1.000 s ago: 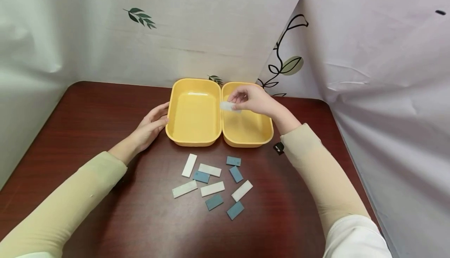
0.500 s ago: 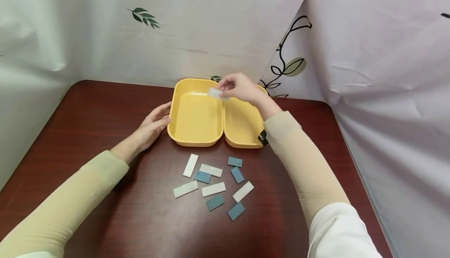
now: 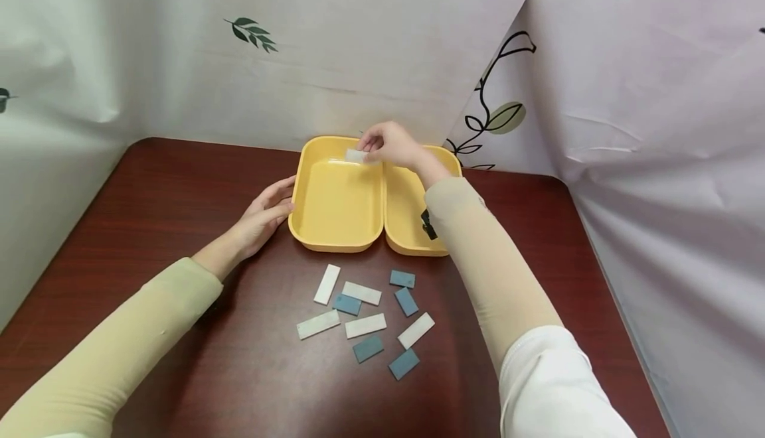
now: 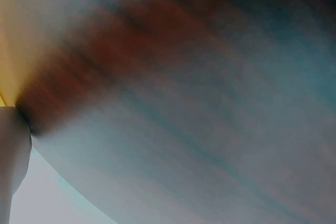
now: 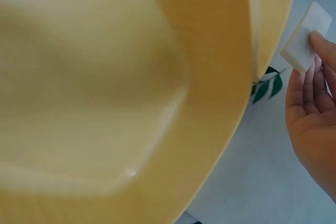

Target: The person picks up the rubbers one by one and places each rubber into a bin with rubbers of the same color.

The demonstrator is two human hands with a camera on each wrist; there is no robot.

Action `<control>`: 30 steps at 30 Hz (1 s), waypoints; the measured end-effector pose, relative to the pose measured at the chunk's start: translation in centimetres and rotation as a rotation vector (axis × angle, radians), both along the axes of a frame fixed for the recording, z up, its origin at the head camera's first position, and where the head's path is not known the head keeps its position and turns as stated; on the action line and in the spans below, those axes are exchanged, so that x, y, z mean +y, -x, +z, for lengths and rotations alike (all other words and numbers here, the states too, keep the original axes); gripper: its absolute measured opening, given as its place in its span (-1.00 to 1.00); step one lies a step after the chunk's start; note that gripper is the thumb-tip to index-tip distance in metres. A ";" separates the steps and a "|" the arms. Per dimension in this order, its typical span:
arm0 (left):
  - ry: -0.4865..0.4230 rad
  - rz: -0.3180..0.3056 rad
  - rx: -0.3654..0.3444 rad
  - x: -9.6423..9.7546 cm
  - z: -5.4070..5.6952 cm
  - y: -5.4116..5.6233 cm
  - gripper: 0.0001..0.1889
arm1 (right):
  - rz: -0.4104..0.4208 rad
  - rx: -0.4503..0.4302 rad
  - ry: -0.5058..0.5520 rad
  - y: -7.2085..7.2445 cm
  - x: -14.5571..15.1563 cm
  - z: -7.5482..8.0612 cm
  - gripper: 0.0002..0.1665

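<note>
Head view: on the table (image 3: 251, 378), nearer the person than either hand, lie five white tiles (image 3: 366, 325) and five blue tiles (image 3: 368, 348). The left hand (image 3: 261, 220), its fingers loosely extended, touches the outer side of a first yellow tray (image 3: 337, 212); a second yellow tray (image 3: 403, 202) adjoins that, partly under the right forearm (image 3: 493, 279). Farthest, the right hand (image 3: 390, 145) pinches a sixth white tile (image 3: 354, 155) near the first tray's far edge.

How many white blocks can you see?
6: held block in the right hand; on the table, a back-left block, back-middle block, front-left block, middle block, rightmost block. Others may be hidden.
</note>
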State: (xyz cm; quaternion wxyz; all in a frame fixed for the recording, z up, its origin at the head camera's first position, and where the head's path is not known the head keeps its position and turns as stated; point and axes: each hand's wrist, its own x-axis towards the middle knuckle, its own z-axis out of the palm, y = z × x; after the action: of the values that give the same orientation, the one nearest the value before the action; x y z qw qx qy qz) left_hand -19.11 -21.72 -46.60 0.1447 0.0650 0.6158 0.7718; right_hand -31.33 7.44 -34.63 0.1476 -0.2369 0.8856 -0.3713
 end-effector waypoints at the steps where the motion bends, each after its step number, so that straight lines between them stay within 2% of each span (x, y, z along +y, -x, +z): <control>1: 0.002 0.000 -0.002 0.0 0.0 0.0 -0.32 | 0.010 0.004 -0.008 0.1 -0.1 -0.2 -0.78; 8: 0.015 -0.002 0.001 0.1 -0.1 0.1 -0.31 | 0.061 0.052 -0.056 0.5 -0.9 -1.5 -0.80; 15: 0.032 -0.006 0.005 0.0 -0.1 0.0 -0.31 | 0.072 0.103 -0.060 0.8 -1.9 -2.3 -0.82; 22: 0.009 0.004 0.002 0.1 -0.2 -0.1 -0.31 | 0.076 0.139 -0.085 0.6 -2.9 -2.9 -0.84; 30: 0.007 0.008 0.003 0.1 -0.2 0.0 -0.30 | 0.089 0.166 -0.174 0.6 -3.4 -3.6 -0.83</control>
State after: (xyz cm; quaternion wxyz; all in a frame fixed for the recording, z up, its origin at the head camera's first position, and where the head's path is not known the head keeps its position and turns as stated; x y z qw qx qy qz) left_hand -19.06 -21.64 -46.77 0.1410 0.0631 0.6189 0.7701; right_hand -31.88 4.06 -38.20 0.1104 -0.2923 0.9122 -0.2651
